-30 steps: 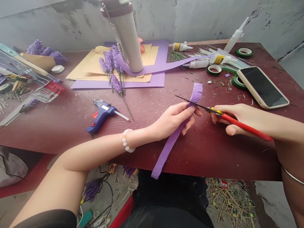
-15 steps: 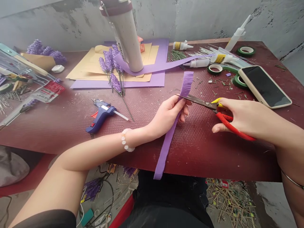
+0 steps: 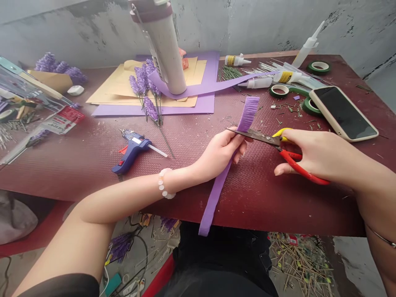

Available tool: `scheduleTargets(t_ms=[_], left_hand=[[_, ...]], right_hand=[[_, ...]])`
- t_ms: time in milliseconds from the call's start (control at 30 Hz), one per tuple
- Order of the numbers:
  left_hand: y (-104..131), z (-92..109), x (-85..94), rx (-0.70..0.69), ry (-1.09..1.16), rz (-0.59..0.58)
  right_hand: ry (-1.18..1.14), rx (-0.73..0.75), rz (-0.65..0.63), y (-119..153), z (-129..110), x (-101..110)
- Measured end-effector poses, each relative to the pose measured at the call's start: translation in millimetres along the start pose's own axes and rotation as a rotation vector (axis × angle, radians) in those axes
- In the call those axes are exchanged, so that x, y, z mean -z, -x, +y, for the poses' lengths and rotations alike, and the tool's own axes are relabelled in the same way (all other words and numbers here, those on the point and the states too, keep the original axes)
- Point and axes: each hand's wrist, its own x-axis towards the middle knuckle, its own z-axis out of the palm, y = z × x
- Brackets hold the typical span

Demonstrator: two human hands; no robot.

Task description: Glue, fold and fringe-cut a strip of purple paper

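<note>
My left hand [image 3: 223,153] is closed on a long purple paper strip [image 3: 213,202], pinching it near its upper end. Above the fingers, the strip's end is cut into a fine fringe and leans right. Its lower end hangs down to the table's front edge. My right hand [image 3: 321,154] grips scissors [image 3: 295,165] with red and yellow handles. The dark blades lie across the strip just above my left thumb, pointing left. Part of the strip is hidden behind my left fingers.
A blue glue gun [image 3: 131,154] lies left of my hands. Behind stands a tumbler [image 3: 168,53] by purple flower stems [image 3: 150,108] and stacked paper [image 3: 107,93]. To the right are a phone [image 3: 345,113], green tape rolls [image 3: 318,67] and glue bottles [image 3: 236,60].
The fringed end of the strip has tilted further right and sunk slightly. The scissors have shifted a little left and down along with my right hand. My left hand still holds the strip.
</note>
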Motion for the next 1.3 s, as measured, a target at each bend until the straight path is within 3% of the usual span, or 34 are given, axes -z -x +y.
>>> scheduleTargets(t_ms=[167, 333, 967, 1300], left_hand=[[0.2, -1.4, 2.2, -0.020, -0.050, -0.042], [1.2, 0.0, 1.4, -0.011, -0.078, -0.041], [1.6, 6.9, -3.7, 0.098, 0.002, -0.044], [2.1, 5.8, -1.4, 0.099, 0.056, -0.062]], right_hand=[[0.008, 0.005, 0.046, 1.6, 3.0, -1.7], [-0.008, 0.003, 0.000, -0.1, 2.7, -1.2], [0.046, 0.017, 0.050, 4.9, 7.0, -2.9], [0.033, 0.015, -0.032, 2.5, 6.2, 1.1]])
